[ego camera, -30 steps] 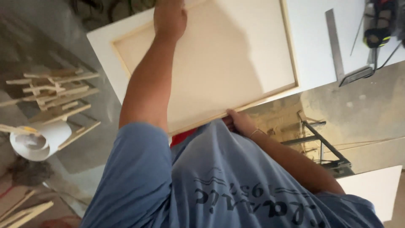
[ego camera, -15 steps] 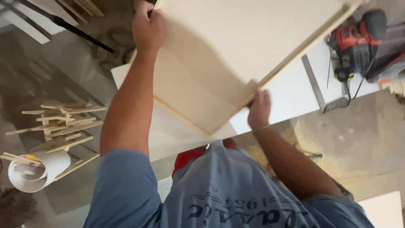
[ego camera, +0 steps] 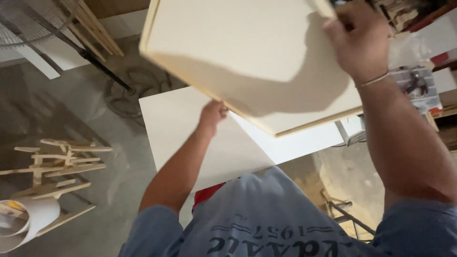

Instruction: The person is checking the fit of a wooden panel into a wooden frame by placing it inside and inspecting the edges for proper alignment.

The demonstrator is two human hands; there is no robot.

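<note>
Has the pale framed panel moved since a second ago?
Yes. The framed panel has been lifted off the white table and turned; left hand and right hand hold it above.

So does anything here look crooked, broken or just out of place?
The framed panel is held tilted in the air by the left hand and right hand, not lying on the white table. Loose wood strips lie jumbled on the floor. No damage visible.

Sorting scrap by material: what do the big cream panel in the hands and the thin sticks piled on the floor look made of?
Cream panel: likely laminated board, matt face, pale wood-coloured edge strip. Thin sticks: bare, unfinished light wood offcuts.
</note>
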